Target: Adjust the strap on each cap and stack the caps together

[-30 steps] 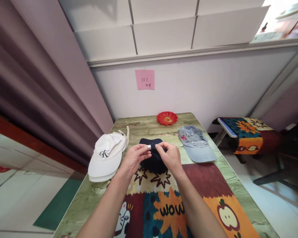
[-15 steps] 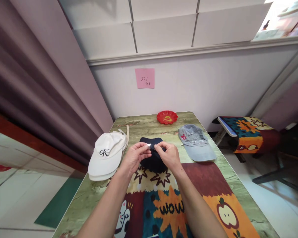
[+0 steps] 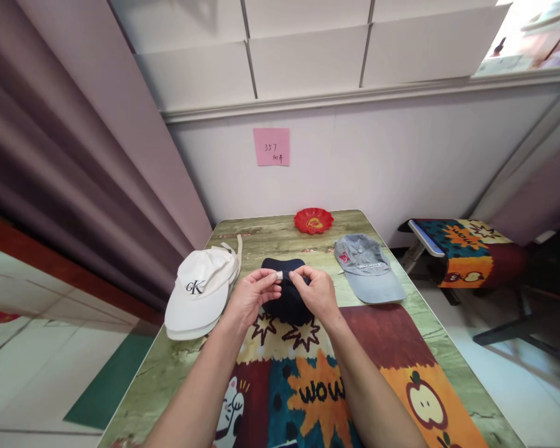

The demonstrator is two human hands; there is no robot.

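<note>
two pinches, left hand (image 3: 252, 297) clamped on a silvery clasp (image 3: 280, 275) and right hand (image 3: 318, 294) on the strap (image 3: 286, 274), probably to hold it taut; the dark cap (image 3: 287, 305) is just beneath them, a white cap (image 3: 203, 286) left and a gray cap (image 3: 368, 270) right of the grip, perhaps for elbow room.

Dark cap (image 3: 287, 305): cloth, matt; weave too dark to read from where I stand. Small clasp (image 3: 280, 275) on its strap: silvery, metal-looking. White cap (image 3: 208, 277): matt cloth, softly creased crown. Grey cap (image 3: 366, 267): matt cloth, faded-looking. Red dish (image 3: 313, 221): glossy, smooth, apparently plastic. Table (image 3: 256, 239): wood-grain surface, smooth, slight sheen. Printed mat (image 3: 382, 336): smooth, mostly matt. Pink note (image 3: 271, 147): matt paper. Curtain (image 3: 98, 137): folded cloth, dull. Floor (image 3: 490, 379): smooth, faintly shiny.
</note>
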